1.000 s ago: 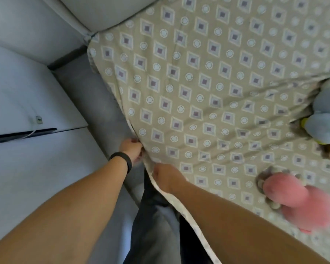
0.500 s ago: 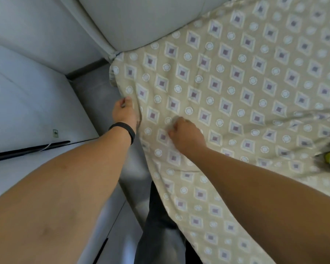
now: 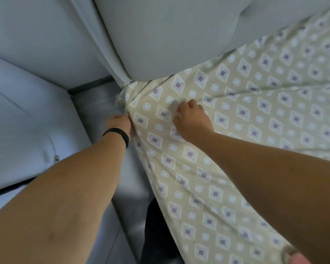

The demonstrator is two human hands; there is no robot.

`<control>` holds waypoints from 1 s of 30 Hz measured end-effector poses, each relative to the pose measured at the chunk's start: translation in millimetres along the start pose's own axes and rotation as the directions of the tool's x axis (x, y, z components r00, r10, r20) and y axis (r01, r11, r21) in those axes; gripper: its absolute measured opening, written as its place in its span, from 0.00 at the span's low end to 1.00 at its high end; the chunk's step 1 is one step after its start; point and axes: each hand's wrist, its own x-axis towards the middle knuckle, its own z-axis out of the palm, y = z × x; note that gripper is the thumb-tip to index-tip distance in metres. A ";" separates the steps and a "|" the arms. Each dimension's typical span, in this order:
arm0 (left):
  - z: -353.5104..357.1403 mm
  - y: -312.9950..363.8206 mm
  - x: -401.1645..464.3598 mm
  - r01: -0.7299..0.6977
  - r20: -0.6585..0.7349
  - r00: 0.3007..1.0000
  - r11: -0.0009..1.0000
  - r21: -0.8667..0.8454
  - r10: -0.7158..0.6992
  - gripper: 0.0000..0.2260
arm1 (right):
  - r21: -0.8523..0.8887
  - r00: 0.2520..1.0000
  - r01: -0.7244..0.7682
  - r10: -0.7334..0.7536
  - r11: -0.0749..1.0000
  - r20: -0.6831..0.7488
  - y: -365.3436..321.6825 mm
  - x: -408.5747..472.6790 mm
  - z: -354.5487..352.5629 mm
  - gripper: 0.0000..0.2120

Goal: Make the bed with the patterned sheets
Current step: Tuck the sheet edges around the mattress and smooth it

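The edge of the beige diamond-patterned cotton sheet [image 3: 227, 149] is pinched by the left hand [image 3: 120, 122] at the mattress corner; the right hand [image 3: 193, 119] is bunched on top (grasp unclear). Overpulling could untuck the corner beneath the grey padded headboard [image 3: 170, 39].

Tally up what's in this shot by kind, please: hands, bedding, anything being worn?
Bare hands: 2, left hand and right hand
Beige diamond-patterned fabric sheet: 1
Grey padded headboard: 1
Black wristband: 1
Total: 5
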 end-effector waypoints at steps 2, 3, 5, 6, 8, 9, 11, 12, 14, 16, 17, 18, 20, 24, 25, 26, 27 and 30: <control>3.5 14.3 -6.1 -0.026 0.034 0.999 0.999 -0.041 0.027 0.09 | -0.035 1.000 -0.025 0.025 0.999 -0.017 22.8 -0.5 -6.3 0.20; 4.1 28.0 -15.0 -0.068 0.055 0.996 0.994 -0.081 0.072 0.06 | -0.034 0.999 -0.031 0.030 0.999 -0.037 32.3 2.9 -10.3 0.22; 5.6 51.6 -25.4 -0.154 0.071 0.984 0.981 -0.114 0.163 0.06 | -0.066 0.994 0.011 -0.018 0.998 -0.106 44.2 14.3 -16.3 0.24; 9.8 54.7 -16.8 -0.216 0.066 0.973 0.975 -0.058 0.219 0.06 | -0.110 0.992 0.039 -0.052 0.993 -0.118 46.1 22.9 -18.1 0.27; 14.5 56.0 -9.3 -0.336 0.044 0.941 0.941 0.041 0.334 0.07 | -0.166 0.999 0.027 -0.032 0.986 -0.028 42.3 41.2 -18.3 0.36; 13.7 57.6 -5.2 -0.366 0.068 0.930 0.926 0.090 0.361 0.11 | -0.177 0.999 0.000 0.007 0.984 0.041 38.4 48.7 -16.6 0.40; 6.8 59.1 8.5 -0.359 0.132 0.933 0.899 0.250 0.335 0.22 | -0.194 0.993 -0.031 0.053 0.981 0.106 33.6 59.0 -9.9 0.46; 9.3 63.7 16.0 -0.403 0.146 0.915 0.841 0.362 0.376 0.29 | -0.212 0.994 -0.035 0.055 0.977 0.092 34.7 64.1 -7.2 0.47; 7.9 69.0 20.0 -0.391 0.144 0.918 0.788 0.477 0.368 0.37 | -0.290 0.999 -0.004 0.018 0.957 0.046 37.0 72.2 -5.8 0.49; 11.5 68.1 30.9 -0.358 0.135 0.932 0.795 0.489 0.336 0.38 | -0.350 0.999 0.043 -0.032 0.936 0.038 42.1 83.8 -10.0 0.50; 9.8 69.3 33.8 -0.364 0.148 0.930 0.781 0.508 0.338 0.35 | -0.363 0.998 0.056 -0.045 0.930 0.037 44.7 88.1 -12.4 0.51; 11.7 68.2 41.2 -0.410 0.198 0.908 0.692 0.594 0.368 0.30 | -0.376 0.997 0.070 -0.061 0.924 0.036 46.6 91.6 -13.1 0.51; 10.1 68.1 45.3 -0.430 0.248 0.898 0.599 0.675 0.364 0.20 | -0.399 0.996 0.091 -0.089 0.912 0.024 50.0 96.9 -12.3 0.50; 16.6 69.4 53.8 -0.464 0.351 0.884 0.482 0.743 0.310 0.14 | -0.419 0.985 0.152 -0.174 0.895 -0.015 46.1 110.0 -13.1 0.48; 21.7 69.0 53.9 -0.446 0.349 0.891 0.419 0.791 0.290 0.14 | -0.421 0.985 0.159 -0.175 0.893 0.001 46.0 113.3 -14.3 0.48; 25.5 62.4 61.6 -0.473 0.380 0.877 0.390 0.790 0.294 0.16 | -0.420 0.984 0.166 -0.175 0.892 0.018 46.5 115.4 -14.1 0.48; 26.3 59.2 62.3 -0.473 0.391 0.880 0.444 0.761 0.268 0.17 | -0.404 0.984 0.174 -0.177 0.898 0.032 46.2 115.8 -15.1 0.48; 33.3 48.8 71.6 -0.331 0.217 0.939 0.535 0.777 0.265 0.15 | -0.332 0.970 0.241 -0.226 0.912 0.084 50.0 107.5 -26.4 0.45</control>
